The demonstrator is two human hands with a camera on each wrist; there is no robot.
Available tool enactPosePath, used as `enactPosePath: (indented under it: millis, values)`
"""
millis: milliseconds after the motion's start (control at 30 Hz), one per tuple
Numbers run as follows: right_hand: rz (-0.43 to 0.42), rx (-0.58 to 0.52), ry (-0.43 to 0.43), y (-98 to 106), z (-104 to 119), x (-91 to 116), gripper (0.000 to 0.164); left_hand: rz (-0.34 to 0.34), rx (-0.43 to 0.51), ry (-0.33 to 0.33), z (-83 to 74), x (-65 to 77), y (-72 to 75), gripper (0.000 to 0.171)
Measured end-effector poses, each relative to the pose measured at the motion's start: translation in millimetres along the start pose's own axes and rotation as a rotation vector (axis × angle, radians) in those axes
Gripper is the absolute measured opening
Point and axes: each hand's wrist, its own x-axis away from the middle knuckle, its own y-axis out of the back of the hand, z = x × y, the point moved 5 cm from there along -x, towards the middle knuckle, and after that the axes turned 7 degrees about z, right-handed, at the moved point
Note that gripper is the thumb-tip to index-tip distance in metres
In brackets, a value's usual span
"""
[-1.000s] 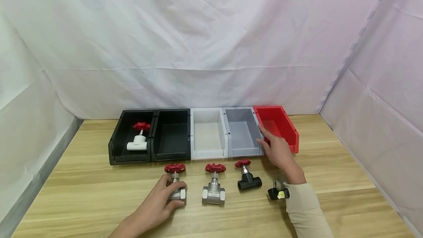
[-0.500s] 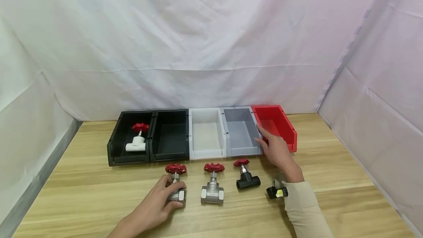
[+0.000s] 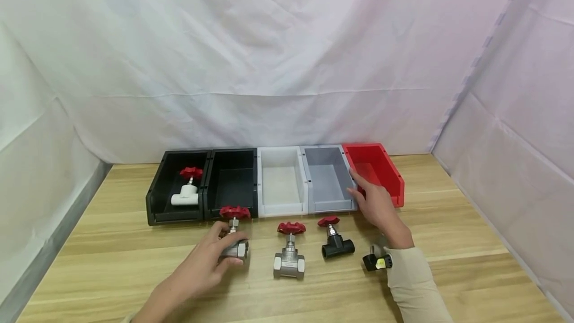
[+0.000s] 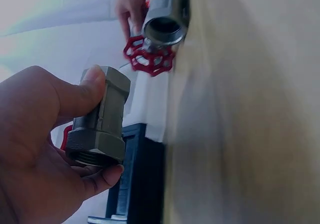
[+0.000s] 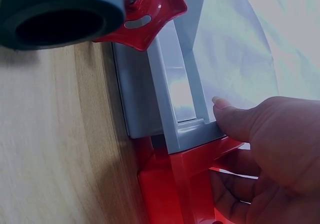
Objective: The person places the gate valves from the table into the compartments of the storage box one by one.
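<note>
My left hand (image 3: 199, 265) grips the body of a silver metal handwheel valve (image 3: 240, 249), its red wheel upright near the second black bin. In the left wrist view, thumb and fingers are around the valve body (image 4: 105, 116), a threaded end showing. My right hand (image 3: 378, 208) rests over the adjoining walls of a grey bin (image 3: 332, 206) and a red bin (image 3: 398, 191). The right wrist view has its thumb (image 5: 235, 121) at the grey rim and its relaxed, bent fingers over the red bin.
A second silver valve (image 3: 289, 264) and a black valve (image 3: 338, 247) stand on the wooden table. A small black piece with a yellow label (image 3: 377, 262) lies by the right sleeve. A white valve (image 3: 185, 195) sits in the left black bin (image 3: 154, 208). A white bin (image 3: 283, 209) stands mid-row.
My left hand has raised the silver valve and carried it slightly forward and left, toward the black bins. The right hand stays at the grey and red bins.
</note>
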Motion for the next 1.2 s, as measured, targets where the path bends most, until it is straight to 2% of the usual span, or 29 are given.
enactPosePath:
  millis: [100,533,733,1000,1200]
  values:
    - [-0.002,-0.006,-0.001,0.8,-1.0,-0.5,0.068,-0.022,-0.015,-0.003,1.0,-6.5,6.5,0.048]
    - [-0.008,-0.004,-0.004,0.3,-4.5,-0.7,0.068,-0.141,-0.059,-0.112,1.5,-33.9,22.5,0.045]
    - [-0.001,-0.015,-0.002,-1.5,-3.1,-0.7,0.068,-0.137,-0.055,-0.077,10.6,-43.2,27.0,0.044]
    - [-0.009,-0.013,0.000,-2.2,-3.1,-1.4,0.068,-0.158,-0.085,-0.081,18.4,-54.1,35.3,0.042]
    - [-0.008,-0.008,0.000,-2.7,-3.8,-1.3,0.069,-0.142,-0.080,-0.064,24.3,-63.6,37.0,0.040]
